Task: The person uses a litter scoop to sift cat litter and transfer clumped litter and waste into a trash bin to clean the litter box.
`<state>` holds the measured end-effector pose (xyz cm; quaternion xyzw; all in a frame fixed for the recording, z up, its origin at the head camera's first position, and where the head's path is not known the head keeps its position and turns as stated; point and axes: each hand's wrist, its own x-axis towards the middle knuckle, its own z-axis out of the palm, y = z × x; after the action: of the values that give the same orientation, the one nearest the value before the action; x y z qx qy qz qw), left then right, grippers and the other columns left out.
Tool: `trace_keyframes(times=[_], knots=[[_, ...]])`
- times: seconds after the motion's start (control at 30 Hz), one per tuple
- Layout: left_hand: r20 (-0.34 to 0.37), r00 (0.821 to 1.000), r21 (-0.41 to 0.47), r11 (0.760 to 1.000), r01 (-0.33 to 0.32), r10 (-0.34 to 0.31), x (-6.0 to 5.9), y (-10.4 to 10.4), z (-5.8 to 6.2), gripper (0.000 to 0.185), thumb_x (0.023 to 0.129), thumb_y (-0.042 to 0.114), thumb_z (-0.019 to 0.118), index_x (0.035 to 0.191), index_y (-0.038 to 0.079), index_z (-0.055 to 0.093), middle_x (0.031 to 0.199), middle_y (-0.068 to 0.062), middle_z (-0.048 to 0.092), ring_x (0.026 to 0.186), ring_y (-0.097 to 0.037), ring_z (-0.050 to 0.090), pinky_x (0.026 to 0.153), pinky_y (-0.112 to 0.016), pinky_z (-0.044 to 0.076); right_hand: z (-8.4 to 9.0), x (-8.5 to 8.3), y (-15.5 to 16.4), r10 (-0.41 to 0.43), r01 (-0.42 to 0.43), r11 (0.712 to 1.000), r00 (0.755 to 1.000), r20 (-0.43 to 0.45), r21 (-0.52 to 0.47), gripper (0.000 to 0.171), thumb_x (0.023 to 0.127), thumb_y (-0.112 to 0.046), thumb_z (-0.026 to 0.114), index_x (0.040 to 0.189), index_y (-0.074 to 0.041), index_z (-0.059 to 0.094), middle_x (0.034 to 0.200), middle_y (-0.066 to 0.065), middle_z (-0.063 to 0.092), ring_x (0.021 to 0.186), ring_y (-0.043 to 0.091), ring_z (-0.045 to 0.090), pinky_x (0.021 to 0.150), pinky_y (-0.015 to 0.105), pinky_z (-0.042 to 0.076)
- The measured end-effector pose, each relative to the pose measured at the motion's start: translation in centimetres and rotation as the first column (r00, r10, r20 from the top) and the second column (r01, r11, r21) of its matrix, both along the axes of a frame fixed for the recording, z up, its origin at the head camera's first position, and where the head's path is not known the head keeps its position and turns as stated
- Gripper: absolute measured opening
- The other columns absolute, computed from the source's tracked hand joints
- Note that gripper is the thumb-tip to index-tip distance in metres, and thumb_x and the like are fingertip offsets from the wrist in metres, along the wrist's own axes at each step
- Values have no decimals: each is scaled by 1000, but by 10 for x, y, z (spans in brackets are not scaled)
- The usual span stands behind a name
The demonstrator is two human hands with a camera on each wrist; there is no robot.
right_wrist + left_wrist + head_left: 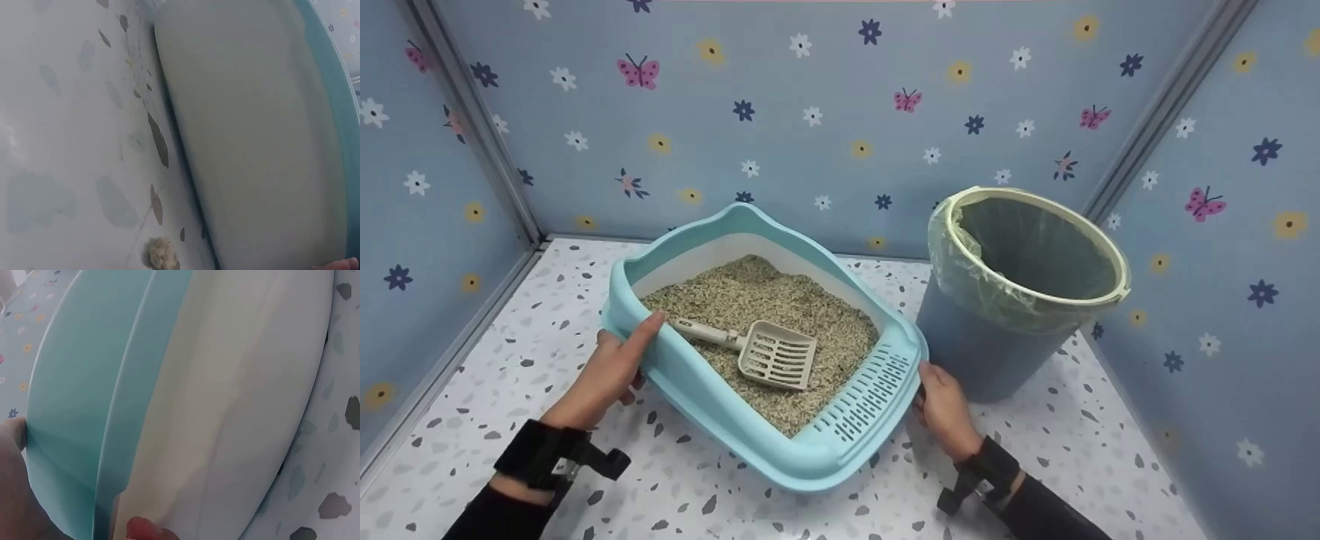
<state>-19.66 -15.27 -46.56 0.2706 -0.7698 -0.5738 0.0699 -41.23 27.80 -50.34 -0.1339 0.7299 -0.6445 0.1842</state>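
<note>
A turquoise and white litter box (712, 409) stands at an angle on the speckled surface, filled with tan granular litter (832, 330). On the litter lies a beige slotted litter scoop (780, 356), its handle pointing left. My left hand (611, 367) grips the box's left rim, thumb on top and fingers below; the left wrist view shows a fingertip (147, 530) under the rim. At the box's right end, beside the perforated ledge, my right hand (949, 409) holds the rim with its thumb on the edge. Most of its fingers are hidden under the rim.
A dark bin (975, 360) with a pale rim and a translucent liner stands just right of the box. Flower-patterned panels (810, 135) enclose the back and sides. A small tan clump (162, 254) lies on the surface near the box in the right wrist view.
</note>
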Motion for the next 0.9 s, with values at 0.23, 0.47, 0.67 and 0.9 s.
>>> trace_keyframes(times=[0.23, 0.47, 0.67, 0.9], knots=[[-1, 1000, 8, 1000, 8, -8, -17, -12, 1, 93, 105, 81, 47, 148, 2, 23, 95, -12, 49, 76, -22, 52, 53, -32, 47, 1, 22, 8, 40, -40, 999, 999, -18, -22, 41, 124, -34, 37, 98, -8, 54, 67, -2, 40, 53, 12, 35, 48, 23, 31], [-7, 1000, 6, 1000, 14, -14, -18, -8, -1, 102, 104, 85, 44, 159, 4, 16, 100, -13, 49, 80, -24, 52, 55, -32, 46, -2, 17, 14, 48, -48, 998, 999, 3, -38, 41, 123, -32, 41, 98, -6, 61, 67, 1, 47, 55, 13, 41, 50, 24, 34], [-82, 994, -17, 997, 72, -74, -2, 21, -7, 110, 110, 72, 50, 173, 15, -18, 126, -31, 52, 98, -40, 62, 73, -46, 62, -4, -7, 8, -8, 8, 1000, 1000, 6, -20, 40, 123, -33, 38, 95, -9, 57, 67, -1, 47, 55, 14, 42, 50, 27, 36], [-164, 983, -19, 997, 78, -80, -2, 21, -12, 102, 112, 62, 57, 175, 15, -10, 143, -30, 47, 108, -40, 64, 90, -48, 62, -3, 0, 5, 8, -8, 1000, 1000, -11, -1, 38, 123, -29, 35, 96, -9, 51, 67, -2, 41, 53, 12, 35, 47, 24, 31]])
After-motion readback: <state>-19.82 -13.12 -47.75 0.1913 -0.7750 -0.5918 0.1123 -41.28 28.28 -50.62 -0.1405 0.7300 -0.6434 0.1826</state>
